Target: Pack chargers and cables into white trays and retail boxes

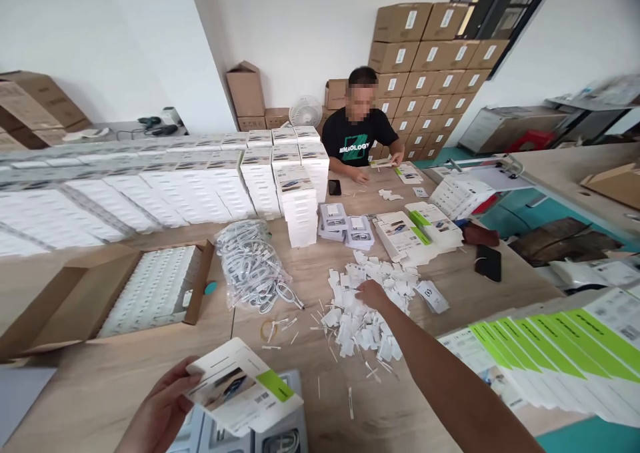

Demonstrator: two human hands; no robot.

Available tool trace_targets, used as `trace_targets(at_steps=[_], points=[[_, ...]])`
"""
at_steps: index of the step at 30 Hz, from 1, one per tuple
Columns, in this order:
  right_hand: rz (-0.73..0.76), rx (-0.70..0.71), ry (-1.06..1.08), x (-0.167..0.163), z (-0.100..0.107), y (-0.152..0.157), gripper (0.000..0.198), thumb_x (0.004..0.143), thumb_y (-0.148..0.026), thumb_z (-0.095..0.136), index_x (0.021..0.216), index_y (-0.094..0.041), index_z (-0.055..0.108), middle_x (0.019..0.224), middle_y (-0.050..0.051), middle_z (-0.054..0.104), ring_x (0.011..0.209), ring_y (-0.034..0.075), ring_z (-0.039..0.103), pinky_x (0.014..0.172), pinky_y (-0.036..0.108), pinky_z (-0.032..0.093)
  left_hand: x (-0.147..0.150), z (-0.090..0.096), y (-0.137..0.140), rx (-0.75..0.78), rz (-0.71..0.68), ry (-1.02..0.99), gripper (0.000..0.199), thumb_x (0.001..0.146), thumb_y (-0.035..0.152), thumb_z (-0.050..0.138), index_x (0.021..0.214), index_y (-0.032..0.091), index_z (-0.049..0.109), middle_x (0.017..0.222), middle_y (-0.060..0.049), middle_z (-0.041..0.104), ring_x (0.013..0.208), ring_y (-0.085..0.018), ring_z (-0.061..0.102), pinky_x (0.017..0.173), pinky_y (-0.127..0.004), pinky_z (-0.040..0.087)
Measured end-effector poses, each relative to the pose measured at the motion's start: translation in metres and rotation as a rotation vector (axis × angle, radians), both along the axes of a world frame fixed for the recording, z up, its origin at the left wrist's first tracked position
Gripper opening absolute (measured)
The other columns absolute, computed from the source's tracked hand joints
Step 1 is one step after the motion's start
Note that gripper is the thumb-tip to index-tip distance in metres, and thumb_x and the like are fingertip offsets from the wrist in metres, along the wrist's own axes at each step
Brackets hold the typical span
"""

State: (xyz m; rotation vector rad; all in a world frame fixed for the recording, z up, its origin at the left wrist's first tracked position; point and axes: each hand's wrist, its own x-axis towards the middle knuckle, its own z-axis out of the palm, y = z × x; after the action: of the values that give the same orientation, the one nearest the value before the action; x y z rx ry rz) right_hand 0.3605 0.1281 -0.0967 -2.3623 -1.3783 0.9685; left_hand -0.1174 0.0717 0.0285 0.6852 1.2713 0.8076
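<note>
My left hand (167, 403) grips a flattened white packaging box (245, 390) with a green band and a printed picture, its thumb on top. Below that box are grey-blue trays (280, 433), the nearest showing a coiled cable inside. My right hand (374, 296) reaches out over a loose heap of small white paper pieces (357, 326), its fingers drawn together at the heap's upper part. Whatever lies between those fingertips is too small to make out. Thin white strips (351, 403) are scattered around the heap.
A bag of cables (255, 266), an open carton (203, 293) and stacked white boxes (300, 206) stand to the left. Flat printed boxes (565, 346) fan out at right. A phone (487, 263) lies near the edge. Across the table sits a co-worker (357, 133) handling packaging.
</note>
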Motion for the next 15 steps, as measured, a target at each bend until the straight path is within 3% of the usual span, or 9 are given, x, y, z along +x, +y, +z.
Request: trace_targets(at_steps=[3, 7, 11, 13, 15], points=[[-0.048, 0.013, 0.208, -0.003, 0.021, -0.020, 0.020, 0.092, -0.031, 0.057, 0.101, -0.013, 0.061, 0.090, 0.004, 0.066, 0.074, 0.014, 0.064, 0.067, 0.029, 0.054, 0.012, 0.012, 0.008, 0.115, -0.080, 0.183, 0.012, 0.067, 0.027, 0.064, 0.064, 0.018, 0.056, 0.057, 0.003, 0.052, 0.055, -0.014, 0.047, 0.053, -0.026, 0.038], [-0.041, 0.128, 0.500, -0.048, 0.054, -0.048, 0.018, 0.092, -0.030, 0.052, 0.102, -0.016, 0.055, 0.082, 0.003, 0.067, 0.074, 0.015, 0.068, 0.059, 0.022, 0.048, 0.055, 0.032, 0.025, 0.382, -0.323, 0.525, 0.022, 0.070, 0.024, 0.043, 0.049, 0.021, 0.037, 0.048, 0.006, 0.032, 0.050, -0.012, 0.034, 0.050, -0.026, 0.027], [-0.090, 0.311, 0.949, -0.114, 0.095, -0.069, 0.028, 0.082, -0.044, 0.063, 0.092, -0.020, 0.054, 0.078, 0.000, 0.064, 0.071, 0.013, 0.064, 0.058, 0.022, 0.046, 0.104, 0.050, 0.031, 0.475, -0.520, 0.480, 0.023, 0.073, 0.023, 0.044, 0.051, 0.018, 0.050, 0.049, 0.005, 0.041, 0.054, -0.013, 0.041, 0.054, -0.026, 0.030], [-0.169, 0.404, 1.207, -0.140, 0.115, -0.076, 0.031, 0.073, -0.042, 0.074, 0.083, -0.020, 0.056, 0.072, -0.003, 0.061, 0.061, 0.010, 0.057, 0.054, 0.021, 0.043, 0.120, 0.059, 0.025, 0.494, -0.602, 0.453, 0.022, 0.078, 0.027, 0.047, 0.062, 0.017, 0.058, 0.050, 0.005, 0.044, 0.052, -0.012, 0.041, 0.053, -0.025, 0.030], [-0.196, 0.470, 1.298, -0.159, 0.132, -0.083, 0.029, 0.069, -0.038, 0.079, 0.079, -0.019, 0.059, 0.067, -0.004, 0.058, 0.053, 0.008, 0.050, 0.051, 0.021, 0.039, 0.128, 0.068, 0.017, 0.526, -0.697, 0.405, 0.024, 0.083, 0.037, 0.050, 0.071, 0.018, 0.059, 0.051, 0.006, 0.045, 0.051, -0.010, 0.041, 0.051, -0.024, 0.030]])
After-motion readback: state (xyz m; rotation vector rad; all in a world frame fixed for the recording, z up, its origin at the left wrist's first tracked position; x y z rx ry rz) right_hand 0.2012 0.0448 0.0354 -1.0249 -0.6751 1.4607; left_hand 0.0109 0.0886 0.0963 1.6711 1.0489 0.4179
